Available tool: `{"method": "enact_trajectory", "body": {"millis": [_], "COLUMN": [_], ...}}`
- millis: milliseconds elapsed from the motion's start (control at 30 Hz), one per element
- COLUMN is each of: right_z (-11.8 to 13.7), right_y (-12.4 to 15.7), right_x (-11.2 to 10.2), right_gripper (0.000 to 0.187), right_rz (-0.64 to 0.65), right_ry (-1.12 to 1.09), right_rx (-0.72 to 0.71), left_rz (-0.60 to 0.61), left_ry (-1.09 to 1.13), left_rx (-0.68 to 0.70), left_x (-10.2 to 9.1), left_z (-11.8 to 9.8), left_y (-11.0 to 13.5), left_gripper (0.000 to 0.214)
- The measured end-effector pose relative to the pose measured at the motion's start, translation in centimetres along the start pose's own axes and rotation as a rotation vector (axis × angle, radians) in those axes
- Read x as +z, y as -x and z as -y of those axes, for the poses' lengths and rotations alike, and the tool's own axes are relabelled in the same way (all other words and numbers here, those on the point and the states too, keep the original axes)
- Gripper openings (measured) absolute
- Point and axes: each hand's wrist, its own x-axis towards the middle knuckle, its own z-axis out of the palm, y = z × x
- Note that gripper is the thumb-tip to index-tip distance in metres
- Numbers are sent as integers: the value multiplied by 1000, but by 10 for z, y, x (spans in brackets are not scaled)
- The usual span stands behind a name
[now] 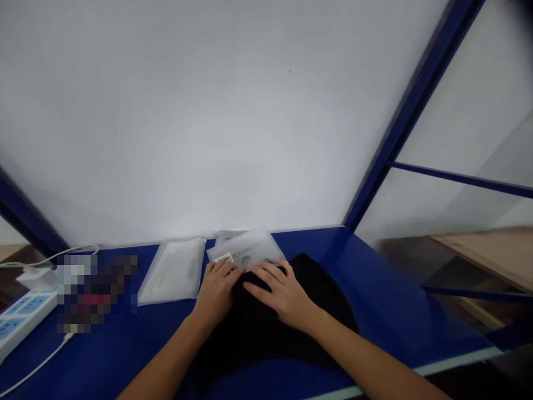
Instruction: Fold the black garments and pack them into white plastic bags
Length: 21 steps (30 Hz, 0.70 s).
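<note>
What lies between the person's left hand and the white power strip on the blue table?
In the head view, a frosted plastic sleeve lies beside the left hand, then a pixelated patch hides anything further toward the power strip.

A white wall panel [208,111] is filling the view ahead, rising behind a blue workbench top [375,300] with a pale edge strip [453,361]. Blue metal framing [416,111] is running up the panel's right side, and a blue crossbar [458,179] is spanning a glass pane [466,111] there. Beyond the glass, a wooden board [487,255] is showing above a dark floor [408,261]. Soft light is brightening the panel's lower edge.
</note>
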Motion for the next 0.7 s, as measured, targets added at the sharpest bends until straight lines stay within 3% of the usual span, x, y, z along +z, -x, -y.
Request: {"method": "enact_trajectory", "body": {"millis": [133,267,400,500,567,700], "right_z": [-6,-12,-13,-9,-5,1], "right_y": [0,2,3,-2,-10,-27], "right_x": [4,7,5,3,4,10], "right_gripper": [46,56,61,63,59,42], "right_rz": [22,63,56,111,202,330], "right_ry": [2,-40,-17,47,101,175], "right_rx": [62,151,257,363,451,593], "left_rz": [-108,-123,-98,-91,-98,-119], "left_ry": [-95,-116,-132,-75,-7,147], "left_rx": [60,112,-30,-106,-71,30], "left_x": [0,-3,-3,-3,-3,-1], "left_z": [-8,-17,-16,-15,-16,-24], "left_y": [-3,-5,-6,-6,-7,-7], "left_gripper": [29,36,44,22,11,17]}}
